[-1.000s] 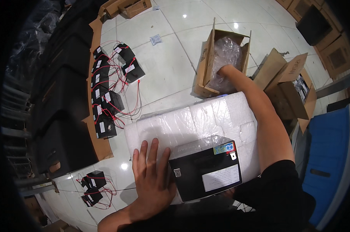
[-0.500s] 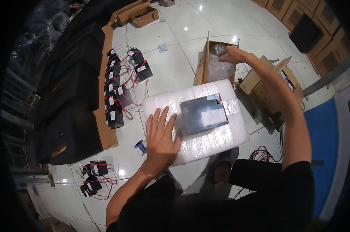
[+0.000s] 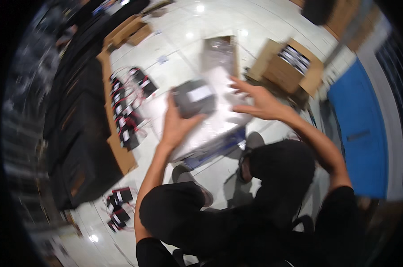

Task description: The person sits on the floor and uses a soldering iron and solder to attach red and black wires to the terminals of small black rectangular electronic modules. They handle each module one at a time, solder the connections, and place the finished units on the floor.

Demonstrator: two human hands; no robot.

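Note:
My left hand (image 3: 178,122) grips a black battery (image 3: 193,102) with a white label, fingers round its left side and thumb along its near edge. The battery is over a white foam block (image 3: 201,135) wrapped in shiny plastic, which sits on something blue at floor level. My right hand (image 3: 255,100) is open to the battery's right, fingers spread above the foam. Just beyond the foam is a narrow open carton (image 3: 231,51) with crumpled clear plastic (image 3: 217,55) inside. Motion blur hides detail on the battery and foam.
Several wired batteries (image 3: 129,135) line the left, more (image 3: 119,209) lower down. Black padded items (image 3: 76,147) lie along cardboard at left. An open box (image 3: 277,71) stands at right, near a blue panel (image 3: 357,115). Cartons (image 3: 337,20) are stacked top right. My feet (image 3: 250,155) are below the foam.
My right hand has left the carton and come down beside the battery. My left hand has moved from the foam's near left onto the battery, which sits turned and farther left.

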